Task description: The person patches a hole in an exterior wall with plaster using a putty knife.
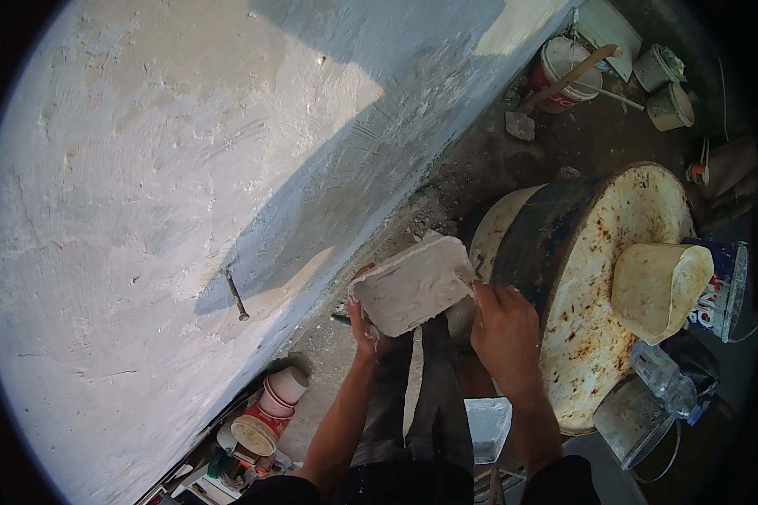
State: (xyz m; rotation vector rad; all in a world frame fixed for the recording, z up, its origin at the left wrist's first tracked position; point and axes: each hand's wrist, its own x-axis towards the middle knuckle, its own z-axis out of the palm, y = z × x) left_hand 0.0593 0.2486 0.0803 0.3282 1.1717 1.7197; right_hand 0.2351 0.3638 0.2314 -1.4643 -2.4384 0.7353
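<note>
My left hand (364, 324) holds a flat plaster board (413, 284) from below, and the board is loaded with white plaster. My right hand (504, 326) is closed at the board's right edge; the tool it grips is hidden behind the hand and the board. Both hands are in front of a white plastered wall (185, 194). A nail (236, 295) sticks out of the wall to the left of the board.
A rusty drum (589, 278) lies to the right with a cream bucket (659, 289) and a paint can (724, 290) on it. Several buckets (568, 71) stand far off at the wall's foot. Cups and tins (265, 417) sit below left. My legs stand on a small stool.
</note>
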